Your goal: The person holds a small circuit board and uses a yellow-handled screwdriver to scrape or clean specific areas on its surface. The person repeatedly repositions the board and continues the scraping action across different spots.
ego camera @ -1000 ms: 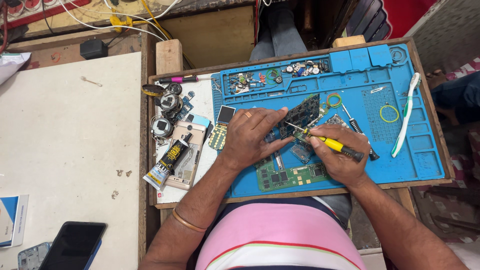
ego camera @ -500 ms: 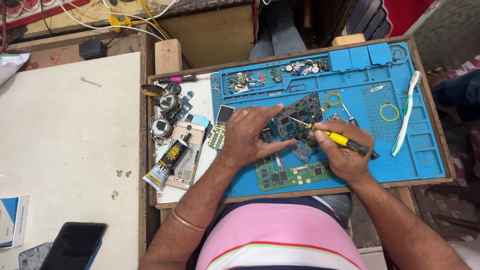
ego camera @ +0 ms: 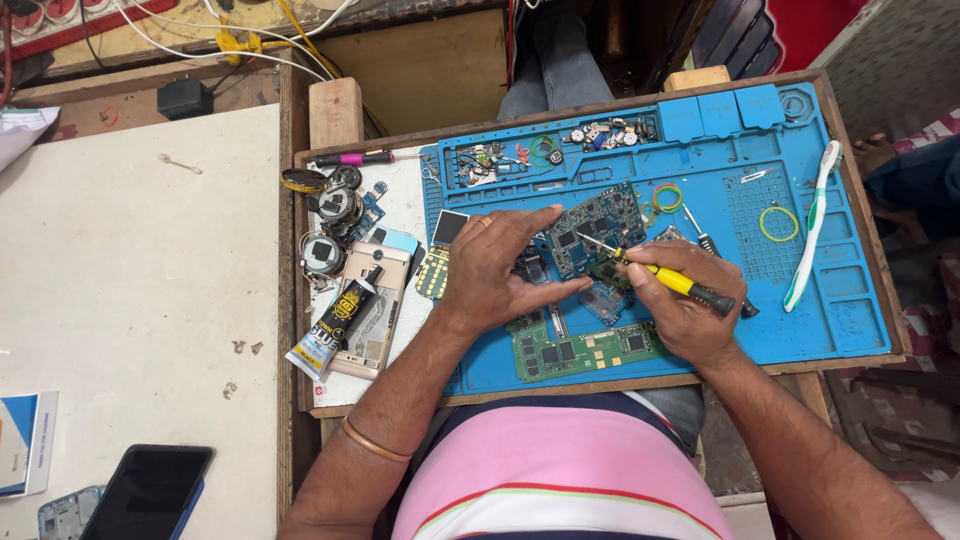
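Far left, a black smartphone (ego camera: 148,490) lies face up on the white tabletop (ego camera: 140,300), near a blue-and-white booklet (ego camera: 22,440) at the frame edge. Next, inside a shallow wooden tray (ego camera: 310,380), a tube of glue with black-and-yellow label (ego camera: 336,320) rests on a gold-coloured phone back shell (ego camera: 375,305); above them sit round metal parts and a dark tape roll (ego camera: 335,205), plus a pink-handled tool (ego camera: 355,158) by the tray's top edge. Blue silicone repair mat (ego camera: 800,290) fills rest of the tray. Left hand (ego camera: 495,270) lies palm down on the mat, fingers spread, index stretched toward a dark blue-grey circuit board (ego camera: 600,220), thumb pressed at the board's lower edge; ring on one finger, bangle on the wrist. A green circuit board (ego camera: 585,350) lies on the mat just below both hands, near the tray's front edge. Right hand (ego camera: 685,300) is closed in a pinch grip around a yellow-and-black-handled screwdriver (ego camera: 670,280), its metal tip touching the dark board between the two hands. Small parts and coloured rubber bands fill the mat's upper compartments (ego camera: 540,155). Right of the hand, a yellow-green rubber ring (ego camera: 777,222) lies on the mat's dotted patch, and a white-and-green toothbrush (ego camera: 812,225) lies lengthwise just beside it, well apart from the hands.
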